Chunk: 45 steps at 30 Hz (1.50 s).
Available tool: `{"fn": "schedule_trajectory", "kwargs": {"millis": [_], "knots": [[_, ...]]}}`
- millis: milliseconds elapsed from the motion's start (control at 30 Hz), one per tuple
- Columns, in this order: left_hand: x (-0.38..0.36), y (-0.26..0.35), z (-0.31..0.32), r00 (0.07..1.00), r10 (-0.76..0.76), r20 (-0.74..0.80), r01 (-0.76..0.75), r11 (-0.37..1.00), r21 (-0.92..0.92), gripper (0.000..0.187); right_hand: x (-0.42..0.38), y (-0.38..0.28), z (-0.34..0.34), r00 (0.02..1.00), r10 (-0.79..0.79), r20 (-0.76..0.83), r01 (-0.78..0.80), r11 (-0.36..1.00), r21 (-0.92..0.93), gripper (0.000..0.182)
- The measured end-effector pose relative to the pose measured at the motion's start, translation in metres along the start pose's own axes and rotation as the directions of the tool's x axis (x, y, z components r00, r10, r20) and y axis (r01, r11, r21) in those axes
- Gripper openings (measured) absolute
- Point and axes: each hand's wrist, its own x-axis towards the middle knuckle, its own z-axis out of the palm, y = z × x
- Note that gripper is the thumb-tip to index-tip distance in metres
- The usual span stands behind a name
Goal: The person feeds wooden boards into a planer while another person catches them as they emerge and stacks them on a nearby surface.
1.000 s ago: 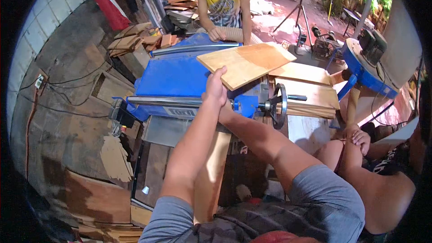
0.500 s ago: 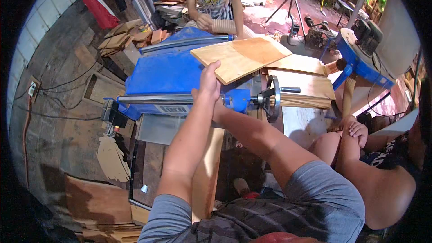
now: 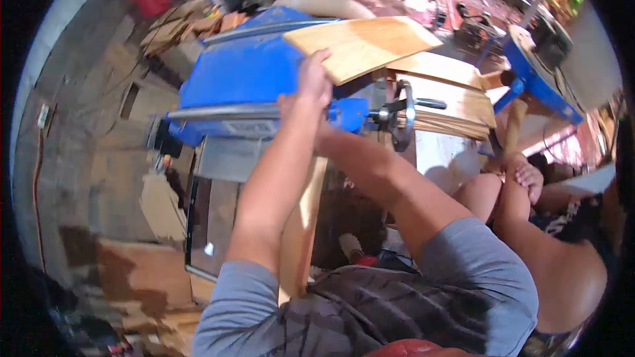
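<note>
My left hand [image 3: 313, 78] is closed on the near left corner of a flat wooden board [image 3: 370, 41], thumb on top. The board is tilted above the blue thickness planer [image 3: 241, 79]. My right forearm crosses behind my left wrist. Of my right hand [image 3: 286, 104], only a few fingertips show beside that wrist, at the planer's front roller bar [image 3: 221, 112]; what they touch is hidden. Below my arms, a long pale plank [image 3: 304, 238] runs from the planer's front toward my body. The planer's handwheel [image 3: 405, 116] is right of my hands.
Stacked boards [image 3: 453, 116] lie right of the planer. A seated person's folded hands [image 3: 526, 177] are close on my right. Another blue machine [image 3: 546, 86] stands beyond. A ribbed hose [image 3: 324, 6] crosses behind the planer. Scrap wood [image 3: 173, 26] is piled back left; a cable [image 3: 38, 192] runs along the floor.
My view has tilted downward, and the scene has shifted up slightly. The board stays in my left hand, now a little farther right over the planer. The person behind the planer is mostly out of view.
</note>
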Motion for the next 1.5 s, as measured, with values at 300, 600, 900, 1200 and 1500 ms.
{"fn": "schedule_trajectory", "kwargs": {"millis": [300, 600, 900, 1200, 1500], "knots": [[0.002, 0.001, 0.039, 0.999, 0.0, -0.044, 0.002, 0.999, 0.036, 0.041, 0.023, -0.011, -0.003, 0.988, 0.1, 0.12, -0.065, 0.96, -0.271, 0.022], [-0.089, 0.024, -0.01, 0.997, 0.05, 0.051, -0.069, 0.853, 0.517, 0.054, 0.022, -0.018, -0.007, 0.952, 0.189, 0.24, -0.083, 0.916, -0.391, 0.036], [-0.483, 0.024, -0.24, 0.812, 0.25, -0.528, 0.543, 0.012, 0.84, 0.068, 0.024, -0.036, -0.026, 0.941, 0.188, 0.283, -0.017, 0.857, -0.515, 0.041], [-0.493, 0.04, -0.263, 0.669, 0.2, -0.716, 0.74, -0.096, 0.665, 0.063, -0.129, -0.061, 0.047, 0.96, -0.261, -0.101, 0.268, 0.961, 0.065, 0.054], [-0.538, 0.118, -0.322, 0.705, 0.204, -0.679, 0.612, 0.309, 0.728, 0.053, -0.284, -0.158, 0.084, 0.852, 0.184, 0.491, -0.512, 0.492, 0.704, 0.07]]}}
